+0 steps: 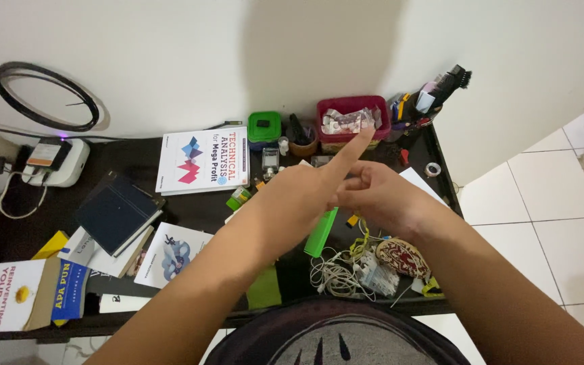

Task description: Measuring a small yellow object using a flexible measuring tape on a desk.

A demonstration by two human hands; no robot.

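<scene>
From the head view, my left hand (299,192) and right hand (380,199) meet above the dark surface (190,209), holding nothing I can see, left forefinger stretched out. The bright green plastic bar (322,233) lies untouched just below them, the white cable tangle (336,274) nearer me; nothing looks picked up yet.

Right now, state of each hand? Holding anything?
Left hand: index finger stretched out toward the red basket, other fingers curled; nothing visibly held.
Right hand: fingers loosely curled against the left hand; cannot tell whether it holds anything.
</scene>
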